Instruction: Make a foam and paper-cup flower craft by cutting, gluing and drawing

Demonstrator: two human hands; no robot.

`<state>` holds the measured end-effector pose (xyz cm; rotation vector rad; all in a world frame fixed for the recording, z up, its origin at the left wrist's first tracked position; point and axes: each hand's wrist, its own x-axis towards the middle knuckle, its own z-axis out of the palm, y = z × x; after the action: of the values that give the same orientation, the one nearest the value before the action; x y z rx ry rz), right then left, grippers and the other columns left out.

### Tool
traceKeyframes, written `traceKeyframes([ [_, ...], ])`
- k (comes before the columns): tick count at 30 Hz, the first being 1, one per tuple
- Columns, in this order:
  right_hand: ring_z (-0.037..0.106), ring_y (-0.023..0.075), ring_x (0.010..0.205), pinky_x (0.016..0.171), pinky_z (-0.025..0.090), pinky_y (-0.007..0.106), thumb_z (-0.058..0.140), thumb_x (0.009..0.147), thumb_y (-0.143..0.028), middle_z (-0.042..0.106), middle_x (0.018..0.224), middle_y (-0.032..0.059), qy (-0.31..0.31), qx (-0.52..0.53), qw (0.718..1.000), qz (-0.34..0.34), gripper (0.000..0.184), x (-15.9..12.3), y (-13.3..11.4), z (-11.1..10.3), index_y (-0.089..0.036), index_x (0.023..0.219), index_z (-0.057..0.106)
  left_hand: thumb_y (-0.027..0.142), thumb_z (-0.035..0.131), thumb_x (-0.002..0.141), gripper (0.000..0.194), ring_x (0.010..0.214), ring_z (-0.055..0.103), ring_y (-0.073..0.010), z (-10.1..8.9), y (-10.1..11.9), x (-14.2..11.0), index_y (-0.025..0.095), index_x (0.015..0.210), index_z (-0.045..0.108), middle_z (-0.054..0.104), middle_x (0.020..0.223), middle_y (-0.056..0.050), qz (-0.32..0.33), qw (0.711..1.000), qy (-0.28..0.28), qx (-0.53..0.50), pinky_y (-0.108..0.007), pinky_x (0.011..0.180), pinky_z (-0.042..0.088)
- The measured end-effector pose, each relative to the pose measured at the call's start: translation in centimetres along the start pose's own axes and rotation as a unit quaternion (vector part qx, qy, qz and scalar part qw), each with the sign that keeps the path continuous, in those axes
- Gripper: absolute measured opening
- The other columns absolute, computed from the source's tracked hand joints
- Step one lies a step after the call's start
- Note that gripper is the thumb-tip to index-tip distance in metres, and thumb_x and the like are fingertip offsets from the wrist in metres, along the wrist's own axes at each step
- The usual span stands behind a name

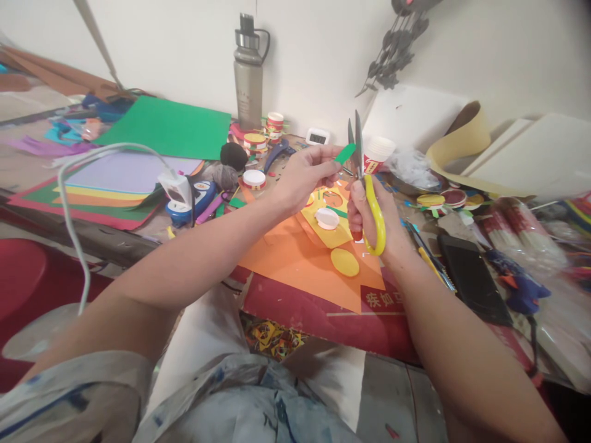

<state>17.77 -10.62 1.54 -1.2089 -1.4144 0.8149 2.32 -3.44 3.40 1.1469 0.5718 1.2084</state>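
Observation:
Between the fingertips of my left hand [308, 174] is a small green paper strip [346, 153] with a rounded end. My right hand [381, 212] grips yellow-handled scissors [375, 215], their blades parted and pointing up just beside the strip's tip. Below both hands, an orange paper sheet [295, 261] lies on the table. On it rest a yellow paper disc [345, 263], a white round piece [327, 218] and yellow paper with a round hole cut in it [339, 235].
A grey bottle [248, 77] stands at the back by a green sheet [170, 126]. Paper cups [378, 151] and a small white digital clock [318, 136] are behind my hands. A black phone [473, 277] lies right. A white cable [69, 215] loops across the left.

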Motion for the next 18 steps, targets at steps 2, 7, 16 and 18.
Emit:
traceKeyframes([
  [2, 0.039, 0.0096, 0.040, 0.033, 0.029, 0.023, 0.076, 0.076, -0.093, 0.044, 0.059, -0.0089, -0.001, -0.002, 1.000, -0.002, 0.070, 0.01, -0.04, 0.01, -0.029, 0.096, 0.055, 0.009, 0.080, 0.085, 0.019, 0.061, 0.060, -0.0039, 0.06, 0.17, -0.12, 0.016, 0.102, 0.076, 0.068, 0.073, 0.004, 0.004, 1.000, 0.001, 0.001, -0.020, 0.066, 0.051],
  [7, 0.038, 0.0098, 0.040, 0.032, 0.029, 0.023, 0.073, 0.076, -0.094, 0.043, 0.057, -0.0090, -0.001, -0.007, 1.000, 0.002, 0.070, 0.06, 0.05, -0.05, -0.030, 0.095, 0.055, 0.006, 0.078, 0.084, 0.014, 0.060, 0.057, -0.0036, 0.09, 0.41, -0.26, 0.016, 0.094, 0.074, 0.068, 0.074, 0.004, 0.010, 1.000, 0.004, 0.000, -0.020, 0.065, 0.050],
  [16, 0.039, 0.0101, 0.040, 0.034, 0.029, 0.023, 0.071, 0.084, -0.090, 0.044, 0.059, -0.0077, -0.006, -0.005, 1.000, -0.013, 0.063, 0.18, 0.75, -0.27, -0.029, 0.094, 0.056, 0.014, 0.083, 0.084, 0.017, 0.060, 0.059, -0.0048, -0.64, -0.07, 0.39, 0.019, 0.098, 0.074, 0.065, 0.073, 0.004, 0.005, 1.000, 0.024, 0.000, -0.023, 0.067, 0.052],
  [18, 0.039, 0.0106, 0.041, 0.034, 0.028, 0.023, 0.069, 0.086, -0.089, 0.044, 0.058, -0.0071, -0.005, -0.010, 1.000, -0.013, 0.062, 0.15, 0.85, -0.32, -0.029, 0.094, 0.057, 0.013, 0.082, 0.084, 0.015, 0.061, 0.058, -0.0049, -0.74, -0.08, 0.48, 0.019, 0.095, 0.074, 0.064, 0.073, 0.004, 0.007, 1.000, 0.024, 0.005, -0.023, 0.068, 0.052],
])
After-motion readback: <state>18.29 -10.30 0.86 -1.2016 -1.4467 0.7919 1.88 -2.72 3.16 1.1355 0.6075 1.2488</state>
